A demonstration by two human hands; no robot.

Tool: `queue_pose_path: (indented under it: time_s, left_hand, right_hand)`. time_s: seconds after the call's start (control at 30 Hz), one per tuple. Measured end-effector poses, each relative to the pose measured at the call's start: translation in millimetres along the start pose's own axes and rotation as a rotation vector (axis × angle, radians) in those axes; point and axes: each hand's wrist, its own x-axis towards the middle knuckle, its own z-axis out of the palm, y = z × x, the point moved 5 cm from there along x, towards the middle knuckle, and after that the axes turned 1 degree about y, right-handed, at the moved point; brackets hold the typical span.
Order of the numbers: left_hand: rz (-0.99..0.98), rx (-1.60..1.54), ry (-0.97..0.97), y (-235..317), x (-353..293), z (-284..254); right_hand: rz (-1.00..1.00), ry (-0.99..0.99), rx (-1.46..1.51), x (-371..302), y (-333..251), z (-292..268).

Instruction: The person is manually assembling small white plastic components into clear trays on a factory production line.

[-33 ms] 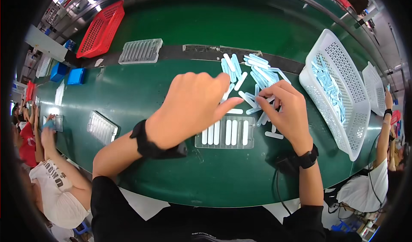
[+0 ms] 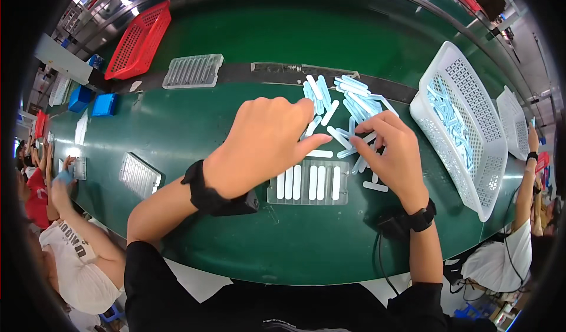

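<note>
Above the green table my left hand [image 2: 265,140] has its thumb stretched away from the curled index finger; its other fingers are hidden under the palm. Beneath and beyond it lie loose strips. My right hand [image 2: 394,152] reaches into the pile of light-blue and white strips [image 2: 356,99], thumb and index finger pinched on one small strip [image 2: 341,136]. Between my hands, nearer to me, a clear grooved tray [image 2: 328,197] holds several white strips [image 2: 321,182] side by side, with some grooves bare. One white strip [image 2: 320,153] lies just beyond that tray.
At right stands a white perforated basket [image 2: 494,182] with blue strips inside. Clear trays [image 2: 141,174] lie to the left and far left, near a red basket [image 2: 127,67]. Blue boxes [image 2: 105,104] sit at the table's left. Other people work on both sides. A black cable [image 2: 380,261] hangs by my right wrist.
Both hands keep nearly the same place and pose. At the left, a co-worker's hand has shifted slightly.
</note>
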Motion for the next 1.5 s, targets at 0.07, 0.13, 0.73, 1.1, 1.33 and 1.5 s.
queue_pose_path:
  time_s: [0.07,0.13,0.73,1.1,1.33,1.5]
  left_hand:
    - [-0.008,-0.072,-0.019,-12.3,-2.7,9.7]
    - [-0.047,-0.147,-0.089,-19.5,-7.7,14.9]
    - [0.765,0.193,0.506,24.5,-42.5,-43.6]
    - [0.766,0.164,0.445,22.5,-42.6,-43.1]
    - [0.712,0.192,0.406,17.3,-34.9,-35.5]
    - [0.21,-0.492,-0.017,-14.1,-6.3,-19.3]
  right_hand:
    - [0.008,-0.012,-0.011,-2.6,-0.6,0.1]
    - [0.019,-0.02,-0.023,-5.6,0.4,0.4]
    - [0.35,-0.162,0.871,-23.7,-8.2,-3.5]
    - [0.632,-0.324,1.181,-28.3,0.1,3.0]
    - [0.628,-0.3,1.157,-29.5,-2.0,2.8]
    - [0.404,-0.2,0.772,-27.2,7.2,7.0]
